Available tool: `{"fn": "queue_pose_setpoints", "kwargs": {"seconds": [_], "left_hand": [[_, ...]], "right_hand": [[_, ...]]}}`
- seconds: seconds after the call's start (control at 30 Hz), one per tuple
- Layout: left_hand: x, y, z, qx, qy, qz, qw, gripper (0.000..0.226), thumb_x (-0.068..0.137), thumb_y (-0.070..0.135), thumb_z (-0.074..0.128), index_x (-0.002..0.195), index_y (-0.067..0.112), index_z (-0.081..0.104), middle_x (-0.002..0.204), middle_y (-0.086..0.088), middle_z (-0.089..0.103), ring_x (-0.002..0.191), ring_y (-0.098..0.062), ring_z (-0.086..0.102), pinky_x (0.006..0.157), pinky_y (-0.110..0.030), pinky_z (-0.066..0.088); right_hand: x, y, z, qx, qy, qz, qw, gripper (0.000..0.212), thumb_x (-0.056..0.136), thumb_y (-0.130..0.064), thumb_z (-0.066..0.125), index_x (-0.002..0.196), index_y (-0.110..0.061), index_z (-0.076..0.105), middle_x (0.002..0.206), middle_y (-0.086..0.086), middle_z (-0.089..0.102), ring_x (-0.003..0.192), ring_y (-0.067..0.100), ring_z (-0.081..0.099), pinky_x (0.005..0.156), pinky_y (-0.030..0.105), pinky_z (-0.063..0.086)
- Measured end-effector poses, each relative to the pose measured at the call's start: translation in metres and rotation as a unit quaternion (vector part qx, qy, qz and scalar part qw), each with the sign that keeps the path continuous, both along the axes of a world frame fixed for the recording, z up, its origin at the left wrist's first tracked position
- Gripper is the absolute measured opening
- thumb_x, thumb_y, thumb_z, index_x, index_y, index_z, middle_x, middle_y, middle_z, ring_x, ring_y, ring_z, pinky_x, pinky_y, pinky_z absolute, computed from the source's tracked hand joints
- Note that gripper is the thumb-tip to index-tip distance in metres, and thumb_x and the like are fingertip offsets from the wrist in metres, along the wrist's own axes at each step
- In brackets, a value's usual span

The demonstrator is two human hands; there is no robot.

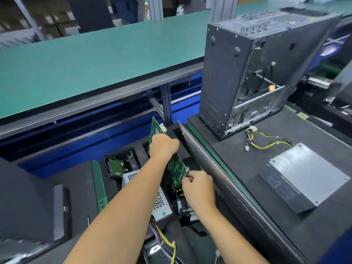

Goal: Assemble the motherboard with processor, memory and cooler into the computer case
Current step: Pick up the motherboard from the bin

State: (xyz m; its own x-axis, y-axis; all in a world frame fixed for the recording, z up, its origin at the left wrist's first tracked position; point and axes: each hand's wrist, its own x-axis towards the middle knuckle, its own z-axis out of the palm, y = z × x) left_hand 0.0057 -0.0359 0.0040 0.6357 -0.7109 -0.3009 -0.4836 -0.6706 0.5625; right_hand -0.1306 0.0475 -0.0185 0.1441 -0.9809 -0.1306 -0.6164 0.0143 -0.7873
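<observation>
Low in the middle of the view, the motherboard [174,173] stands on edge, tilted, over a dark foam tray [80,187]. Its green face is turned toward 3 o'clock. The left hand [163,146] curls over the board's upper edge at 12 o'clock and grips it. The right hand [198,184] pinches the board's lower corner at about 5 o'clock, fingers curled around the metal ports there.

Just below the board, at 6 o'clock, a black cooler fan [185,208] sits in the tray. At 7 o'clock lies a perforated metal power supply [158,201], with yellow and purple wires [165,239] trailing toward the bottom edge. At 9 o'clock a hard drive [115,166] with a green circuit face rests in a tray pocket. Farther out at 8 o'clock, a green memory stick [99,185] lies along the foam.

At 2 o'clock from the board, well apart, the computer case [247,73] stands tilted on a dark table [238,168], its open side facing 4 o'clock. Near the case's base, yellow and black cables [266,140] run to a flat grey metal box [306,178] at 3 o'clock. A green conveyor belt [95,60] crosses the view beyond, at 11 o'clock.
</observation>
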Motion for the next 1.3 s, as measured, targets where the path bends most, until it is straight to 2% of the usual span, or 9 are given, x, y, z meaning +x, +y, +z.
{"fn": "queue_pose_setpoints", "kwargs": {"seconds": [0.07, 0.13, 0.2, 0.33, 0.47, 0.63, 0.83, 1.03, 1.3], "left_hand": [[-0.003, 0.005, 0.005, 0.024, 0.02, 0.005, 1.0, 0.026, 0.085, 0.026, 0.054, 0.091, 0.001, 0.053, 0.075, -0.006, 0.055, 0.053, -0.016, 0.044, 0.044, -0.024, 0.029], [-0.006, 0.009, 0.007, 0.032, 0.057, 0.031, 0.997, 0.057, 0.088, 0.028, 0.052, 0.128, -0.006, 0.029, 0.086, -0.009, 0.055, 0.058, -0.015, 0.043, 0.047, -0.027, 0.029], [-0.007, 0.012, 0.008, 0.04, 0.057, 0.034, 0.997, 0.067, 0.089, 0.028, 0.051, 0.136, -0.007, 0.017, 0.091, -0.009, 0.055, 0.062, -0.015, 0.045, 0.051, -0.027, 0.032], [-0.007, 0.019, 0.013, 0.071, 0.024, -0.019, 0.997, 0.028, 0.087, 0.02, 0.046, 0.102, 0.002, 0.061, 0.105, -0.012, 0.059, 0.058, -0.023, 0.052, 0.06, -0.027, 0.051], [-0.009, 0.024, 0.015, 0.052, 0.036, 0.001, 0.998, 0.015, 0.083, 0.013, 0.048, 0.081, 0.002, 0.057, 0.094, -0.014, 0.062, 0.076, -0.032, 0.063, 0.076, -0.038, 0.058], [-0.011, 0.022, 0.014, 0.033, -0.016, 0.003, 0.999, 0.018, 0.083, 0.012, 0.05, 0.066, 0.009, 0.044, 0.084, -0.01, 0.056, 0.075, -0.029, 0.056, 0.065, -0.031, 0.049], [-0.01, 0.022, 0.017, 0.056, -0.082, -0.027, 0.995, 0.021, 0.081, 0.023, 0.051, 0.065, 0.011, 0.051, 0.064, -0.001, 0.052, 0.057, -0.018, 0.051, 0.049, -0.022, 0.035], [-0.008, 0.025, 0.017, 0.049, -0.066, -0.014, 0.996, 0.023, 0.084, 0.017, 0.05, 0.063, 0.01, 0.045, 0.064, -0.006, 0.055, 0.06, -0.028, 0.06, 0.058, -0.027, 0.048], [0.003, 0.028, 0.024, 0.05, -0.026, 0.017, 0.998, 0.018, 0.085, 0.002, 0.046, 0.096, -0.002, 0.059, 0.107, -0.02, 0.064, 0.09, -0.034, 0.064, 0.068, -0.033, 0.05]], "right_hand": [[-0.002, -0.001, 0.001, -0.004, 0.023, 0.022, 0.999, 0.027, 0.079, -0.007, 0.047, 0.054, -0.009, 0.035, 0.052, 0.009, 0.034, 0.054, 0.02, 0.024, 0.049, 0.03, 0.02], [-0.003, 0.0, 0.001, -0.007, 0.043, 0.04, 0.998, 0.023, 0.079, -0.007, 0.047, 0.057, -0.005, 0.042, 0.053, 0.008, 0.038, 0.053, 0.02, 0.026, 0.048, 0.03, 0.023], [-0.002, 0.002, 0.001, -0.008, 0.047, 0.052, 0.997, 0.021, 0.081, -0.006, 0.046, 0.06, -0.003, 0.047, 0.053, 0.007, 0.042, 0.051, 0.019, 0.029, 0.047, 0.029, 0.025], [0.002, 0.007, 0.002, -0.018, 0.059, 0.076, 0.995, 0.02, 0.082, -0.006, 0.046, 0.062, -0.002, 0.047, 0.055, 0.007, 0.045, 0.052, 0.019, 0.031, 0.047, 0.03, 0.024], [0.002, 0.008, 0.004, -0.023, 0.067, 0.088, 0.994, 0.024, 0.081, -0.007, 0.046, 0.059, -0.011, 0.037, 0.056, 0.003, 0.036, 0.052, 0.017, 0.026, 0.046, 0.029, 0.02], [-0.004, 0.005, 0.007, -0.014, 0.045, 0.096, 0.994, 0.02, 0.08, -0.007, 0.045, 0.062, -0.008, 0.037, 0.058, 0.002, 0.036, 0.052, 0.016, 0.026, 0.047, 0.028, 0.02], [-0.009, 0.005, 0.004, -0.019, 0.031, 0.096, 0.995, 0.018, 0.085, -0.011, 0.046, 0.068, -0.008, 0.051, 0.059, -0.004, 0.045, 0.046, 0.013, 0.034, 0.044, 0.025, 0.026], [-0.011, 0.001, 0.003, -0.01, 0.022, 0.079, 0.997, 0.032, 0.092, -0.018, 0.049, 0.117, -0.003, 0.063, 0.11, 0.006, 0.068, 0.08, 0.019, 0.066, 0.072, 0.034, 0.057], [-0.008, -0.001, 0.002, 0.007, 0.023, 0.091, 0.996, 0.03, 0.09, -0.015, 0.049, 0.114, -0.009, 0.066, 0.104, 0.004, 0.069, 0.069, 0.018, 0.065, 0.063, 0.036, 0.058]]}}
